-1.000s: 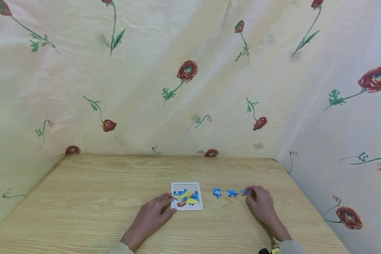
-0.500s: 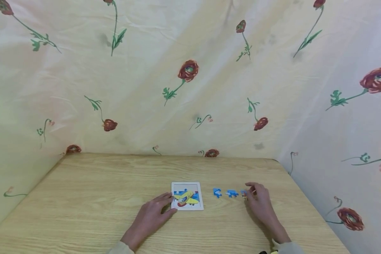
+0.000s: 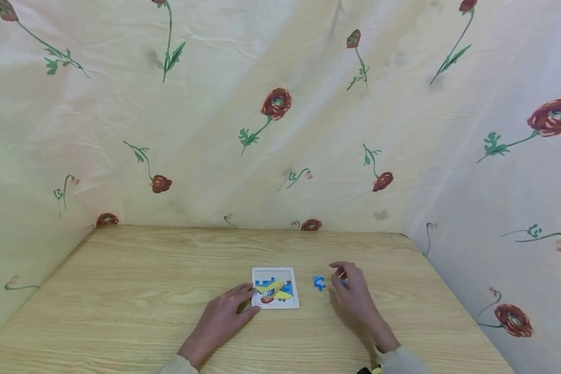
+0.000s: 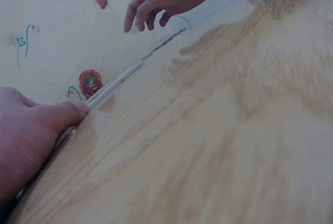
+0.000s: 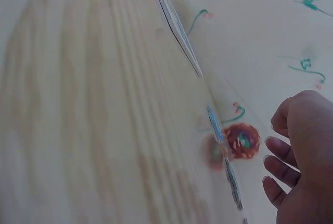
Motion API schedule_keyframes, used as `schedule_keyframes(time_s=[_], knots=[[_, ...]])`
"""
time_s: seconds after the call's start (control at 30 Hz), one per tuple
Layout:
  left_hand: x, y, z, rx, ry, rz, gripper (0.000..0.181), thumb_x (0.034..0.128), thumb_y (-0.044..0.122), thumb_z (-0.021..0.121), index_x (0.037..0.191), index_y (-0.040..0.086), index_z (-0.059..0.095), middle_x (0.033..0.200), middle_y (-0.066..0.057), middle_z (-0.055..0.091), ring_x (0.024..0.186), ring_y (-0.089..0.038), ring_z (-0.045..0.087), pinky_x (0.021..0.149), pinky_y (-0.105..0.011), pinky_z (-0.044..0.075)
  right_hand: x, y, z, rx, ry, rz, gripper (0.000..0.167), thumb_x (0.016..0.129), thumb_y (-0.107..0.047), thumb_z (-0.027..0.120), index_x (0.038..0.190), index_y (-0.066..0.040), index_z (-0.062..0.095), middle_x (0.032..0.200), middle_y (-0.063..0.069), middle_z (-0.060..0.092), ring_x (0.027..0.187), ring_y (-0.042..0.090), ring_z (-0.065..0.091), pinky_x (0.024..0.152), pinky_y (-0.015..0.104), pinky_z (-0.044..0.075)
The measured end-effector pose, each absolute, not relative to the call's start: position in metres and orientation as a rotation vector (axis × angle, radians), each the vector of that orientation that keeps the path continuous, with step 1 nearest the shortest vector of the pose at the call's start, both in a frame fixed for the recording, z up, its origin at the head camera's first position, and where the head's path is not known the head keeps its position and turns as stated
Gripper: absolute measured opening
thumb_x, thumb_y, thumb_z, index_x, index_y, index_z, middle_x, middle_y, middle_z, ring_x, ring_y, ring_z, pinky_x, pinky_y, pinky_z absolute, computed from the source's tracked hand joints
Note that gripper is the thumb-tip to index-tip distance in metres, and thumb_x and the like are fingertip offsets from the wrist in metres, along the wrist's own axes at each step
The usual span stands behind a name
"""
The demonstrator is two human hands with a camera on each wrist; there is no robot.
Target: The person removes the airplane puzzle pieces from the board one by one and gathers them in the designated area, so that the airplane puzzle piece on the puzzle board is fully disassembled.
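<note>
A white-framed jigsaw puzzle with a yellow aeroplane picture lies on the table, its upper part showing grey backing. My left hand rests at its left side, fingertips on the left edge and thumb at the near-left corner. In the left wrist view the thumb touches the frame's edge. Right of the frame lies a blue jigsaw piece. Over the other pieces hovers my right hand, partly hiding them. The right wrist view shows pieces in a row and loosely bent fingers with nothing between them.
The wood-grain table reaches back to a flower-printed cloth, which also hangs at both sides. A small black and yellow thing shows by the right sleeve at the bottom edge.
My right hand has moved left from the rightmost jigsaw piece to above the middle one, lifting slightly. The left hand and the puzzle have stayed in place.
</note>
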State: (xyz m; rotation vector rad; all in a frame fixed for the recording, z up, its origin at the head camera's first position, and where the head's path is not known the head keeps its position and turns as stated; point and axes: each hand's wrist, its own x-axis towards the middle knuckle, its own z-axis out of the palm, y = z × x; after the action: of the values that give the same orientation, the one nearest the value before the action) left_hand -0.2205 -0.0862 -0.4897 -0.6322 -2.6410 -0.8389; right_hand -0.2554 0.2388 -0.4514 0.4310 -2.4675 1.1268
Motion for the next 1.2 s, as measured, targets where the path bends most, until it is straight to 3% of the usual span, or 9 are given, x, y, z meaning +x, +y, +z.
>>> schedule_keyframes(time_s=[0.2, 0.4, 0.63, 1.2], knots=[[-0.22, -0.086, -0.488, -0.626, -2.654, -0.852, 0.047, 0.0983, 0.038, 0.072, 0.13, 0.003, 0.071, 0.139, -0.014, 0.065, 0.128, -0.032, 0.062, 0.099, -0.053, 0.053, -0.258, 0.214, -0.453, 0.504, -2.481, 1.165, 0.024, 0.097, 0.008, 0.062, 0.121, 0.005, 0.065, 0.097, 0.004, 0.056, 0.093, 0.02, 0.052, 0.076, 0.031, 0.046], [-0.22, -0.086, -0.488, -0.623, -2.658, -0.861, 0.048, 0.0982, 0.039, 0.072, 0.13, 0.003, 0.071, 0.139, -0.014, 0.065, 0.128, -0.032, 0.061, 0.099, -0.053, 0.053, -0.258, 0.19, -0.454, 0.575, -2.488, 1.157, 0.021, 0.097, 0.007, 0.061, 0.118, 0.004, 0.065, 0.096, 0.012, 0.058, 0.091, 0.023, 0.052, 0.075, 0.034, 0.047], [-0.22, -0.086, -0.489, -0.622, -2.669, -0.863, 0.049, 0.0987, 0.04, 0.071, 0.131, 0.004, 0.071, 0.14, -0.013, 0.064, 0.128, -0.032, 0.061, 0.1, -0.053, 0.053, -0.259, 0.17, -0.457, 0.589, -2.562, 1.173, 0.021, 0.097, 0.006, 0.063, 0.117, -0.001, 0.066, 0.098, 0.001, 0.057, 0.097, 0.021, 0.052, 0.081, 0.031, 0.048], [-0.221, -0.086, -0.489, -0.651, -2.633, -0.814, 0.046, 0.0985, 0.04, 0.072, 0.129, 0.005, 0.072, 0.138, -0.013, 0.065, 0.127, -0.031, 0.062, 0.098, -0.052, 0.054, -0.258, 0.133, -0.46, 0.705, -2.664, 1.123, 0.017, 0.101, -0.002, 0.061, 0.116, -0.003, 0.068, 0.1, 0.0, 0.058, 0.096, 0.019, 0.048, 0.076, 0.029, 0.046]])
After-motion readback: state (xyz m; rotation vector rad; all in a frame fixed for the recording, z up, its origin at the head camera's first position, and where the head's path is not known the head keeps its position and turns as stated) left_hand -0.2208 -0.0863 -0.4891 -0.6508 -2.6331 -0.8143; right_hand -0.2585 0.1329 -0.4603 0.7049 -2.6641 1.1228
